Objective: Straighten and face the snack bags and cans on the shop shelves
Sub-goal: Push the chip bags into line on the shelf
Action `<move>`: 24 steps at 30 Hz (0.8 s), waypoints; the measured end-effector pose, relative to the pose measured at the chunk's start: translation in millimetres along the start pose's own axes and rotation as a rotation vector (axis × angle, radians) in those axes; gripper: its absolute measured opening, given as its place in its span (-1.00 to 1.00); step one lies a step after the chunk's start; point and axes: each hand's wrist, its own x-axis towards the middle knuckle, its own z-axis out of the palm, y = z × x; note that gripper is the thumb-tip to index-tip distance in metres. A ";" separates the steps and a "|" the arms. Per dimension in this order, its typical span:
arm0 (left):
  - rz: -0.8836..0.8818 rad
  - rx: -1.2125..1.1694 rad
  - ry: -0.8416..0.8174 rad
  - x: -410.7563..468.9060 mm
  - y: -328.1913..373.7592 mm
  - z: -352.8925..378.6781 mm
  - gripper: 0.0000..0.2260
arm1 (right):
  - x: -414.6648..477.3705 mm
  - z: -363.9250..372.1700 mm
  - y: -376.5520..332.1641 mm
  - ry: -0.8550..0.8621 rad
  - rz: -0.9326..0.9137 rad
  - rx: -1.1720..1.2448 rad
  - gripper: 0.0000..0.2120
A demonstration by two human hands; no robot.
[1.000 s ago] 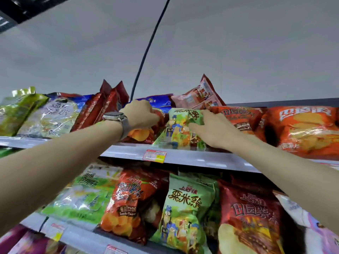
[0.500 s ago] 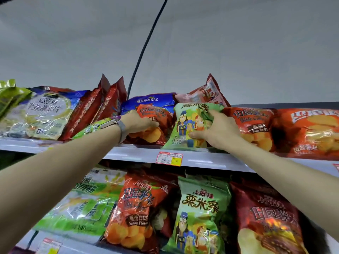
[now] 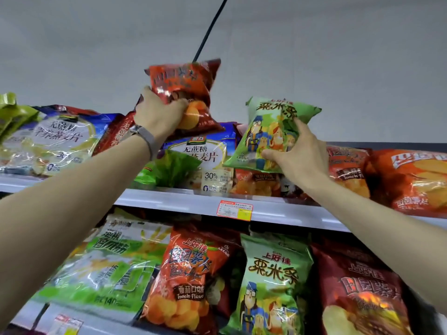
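Note:
My left hand (image 3: 157, 114) grips a red-orange chip bag (image 3: 186, 90) and holds it in the air above the top shelf (image 3: 193, 201). My right hand (image 3: 297, 153) grips a green corn-stick bag (image 3: 268, 131), also raised off the shelf and tilted to the left. Under the two raised bags a blue-and-white oat-flake bag (image 3: 205, 153) and a small green bag (image 3: 171, 168) lie on the top shelf. Orange chip bags (image 3: 411, 180) lean at the right of that shelf.
At the top shelf's left end lie another oat-flake bag (image 3: 55, 139) and green bags (image 3: 12, 112). A price tag (image 3: 234, 210) sits on the shelf edge. The lower shelf holds green (image 3: 271, 286), orange (image 3: 191, 274) and dark red (image 3: 362, 293) bags. A black cable (image 3: 210, 30) runs up the wall.
Both hands have lifted their bags off the top shelf: the left raised the red-orange bag high, the right raised the green bag. The oat-flake bag behind them is now uncovered.

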 end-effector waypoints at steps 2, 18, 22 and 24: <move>0.040 -0.079 0.051 5.8 5.6 -15.4 -0.40 | -5.2 17.9 -11.2 -0.072 0.008 -0.018 0.05; 0.132 0.058 -0.201 -48.2 22.1 -5.8 -0.28 | -45.4 97.9 -80.9 -0.645 -0.057 -0.265 -0.07; 0.123 0.032 -0.298 -70.7 27.6 25.6 -0.28 | -49.3 66.7 -59.6 -0.673 -0.056 -0.327 -0.13; 0.119 0.004 -0.329 -79.9 30.4 43.6 -0.29 | -46.9 41.9 -42.9 -0.645 0.002 -0.344 -0.23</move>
